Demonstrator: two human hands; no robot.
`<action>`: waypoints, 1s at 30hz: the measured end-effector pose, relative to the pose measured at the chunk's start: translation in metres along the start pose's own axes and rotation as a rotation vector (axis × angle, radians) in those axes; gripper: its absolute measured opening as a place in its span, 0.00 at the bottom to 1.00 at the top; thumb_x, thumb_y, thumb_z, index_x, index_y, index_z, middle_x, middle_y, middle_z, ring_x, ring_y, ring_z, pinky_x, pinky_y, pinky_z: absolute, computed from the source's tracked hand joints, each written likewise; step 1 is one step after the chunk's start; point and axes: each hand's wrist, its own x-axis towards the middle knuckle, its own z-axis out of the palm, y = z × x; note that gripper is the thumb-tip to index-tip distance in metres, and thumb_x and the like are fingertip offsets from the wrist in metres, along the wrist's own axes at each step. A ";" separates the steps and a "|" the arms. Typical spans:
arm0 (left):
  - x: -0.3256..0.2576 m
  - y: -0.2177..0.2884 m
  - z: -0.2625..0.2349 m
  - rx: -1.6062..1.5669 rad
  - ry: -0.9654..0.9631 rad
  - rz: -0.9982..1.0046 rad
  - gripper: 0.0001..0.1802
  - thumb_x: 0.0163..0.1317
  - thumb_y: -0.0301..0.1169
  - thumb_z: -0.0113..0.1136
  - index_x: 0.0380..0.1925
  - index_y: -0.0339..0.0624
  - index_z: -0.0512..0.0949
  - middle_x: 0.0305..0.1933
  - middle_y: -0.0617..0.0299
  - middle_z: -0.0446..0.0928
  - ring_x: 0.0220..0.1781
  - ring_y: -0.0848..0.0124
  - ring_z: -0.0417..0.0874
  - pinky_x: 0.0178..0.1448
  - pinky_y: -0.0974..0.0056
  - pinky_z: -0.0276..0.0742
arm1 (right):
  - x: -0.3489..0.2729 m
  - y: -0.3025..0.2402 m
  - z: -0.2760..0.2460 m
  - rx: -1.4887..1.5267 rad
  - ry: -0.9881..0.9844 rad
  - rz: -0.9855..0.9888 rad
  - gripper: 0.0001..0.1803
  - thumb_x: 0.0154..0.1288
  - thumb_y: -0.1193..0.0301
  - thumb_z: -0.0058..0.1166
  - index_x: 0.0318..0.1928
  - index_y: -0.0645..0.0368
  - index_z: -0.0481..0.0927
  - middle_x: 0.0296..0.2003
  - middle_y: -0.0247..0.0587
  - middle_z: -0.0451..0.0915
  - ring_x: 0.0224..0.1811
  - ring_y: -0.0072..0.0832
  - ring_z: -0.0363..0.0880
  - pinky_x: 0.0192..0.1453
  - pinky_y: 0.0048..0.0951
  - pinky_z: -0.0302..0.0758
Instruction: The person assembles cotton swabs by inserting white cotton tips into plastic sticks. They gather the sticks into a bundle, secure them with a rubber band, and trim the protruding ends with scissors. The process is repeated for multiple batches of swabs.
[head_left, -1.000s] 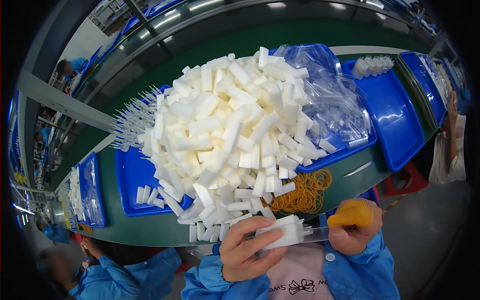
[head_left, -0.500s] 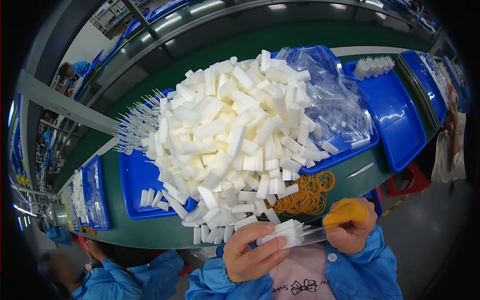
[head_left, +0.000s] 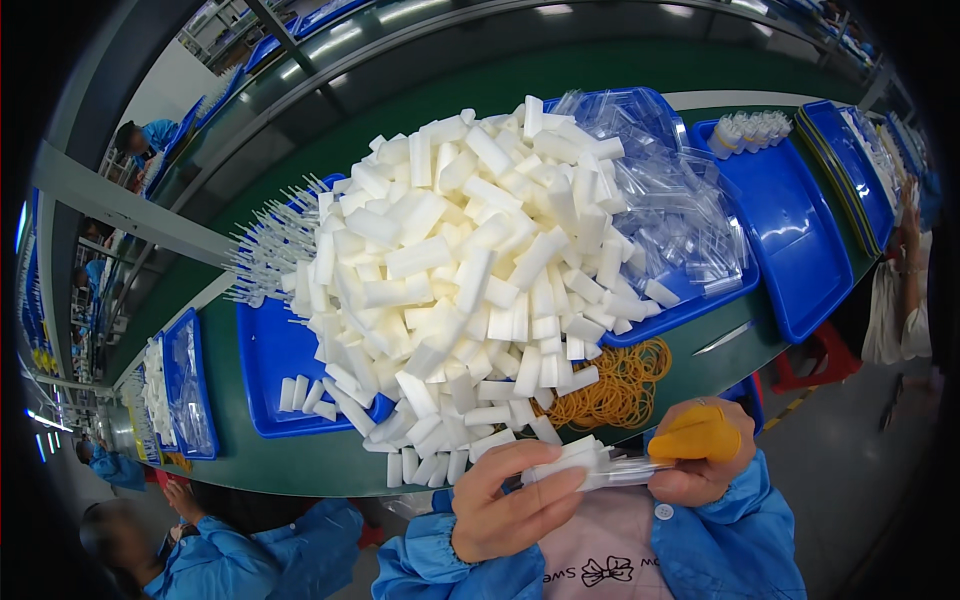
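Clasping white foam pieces in the fingers of the left hand, close to the near edge of the green table. Pinching clear plastic at the right end of the foam with the right hand, in yellow finger covers. Hard to tell the plastic's exact shape behind the fingers. Holding both near the tangled rubber bands and foam heap.
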 end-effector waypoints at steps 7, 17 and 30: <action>0.001 0.000 0.003 -0.027 0.017 -0.007 0.21 0.36 0.24 0.74 0.37 0.44 0.84 0.44 0.52 0.77 0.39 0.62 0.80 0.40 0.65 0.80 | 0.006 -0.001 0.006 0.056 0.063 0.177 0.11 0.48 0.68 0.68 0.28 0.60 0.81 0.15 0.31 0.74 0.13 0.21 0.71 0.17 0.22 0.63; -0.010 -0.011 0.004 -1.007 -0.018 -0.677 0.33 0.57 0.31 0.65 0.59 0.35 0.62 0.54 0.53 0.68 0.58 0.64 0.71 0.63 0.60 0.65 | 0.005 0.003 0.001 0.082 0.105 0.223 0.11 0.46 0.70 0.67 0.28 0.62 0.81 0.20 0.34 0.78 0.18 0.22 0.74 0.23 0.21 0.66; -0.015 -0.008 0.009 -0.908 0.097 -0.432 0.23 0.48 0.20 0.70 0.44 0.33 0.72 0.51 0.52 0.67 0.53 0.66 0.74 0.60 0.61 0.73 | -0.008 0.010 0.013 0.242 0.200 0.094 0.20 0.42 0.66 0.74 0.34 0.60 0.79 0.36 0.38 0.78 0.49 0.37 0.71 0.58 0.44 0.62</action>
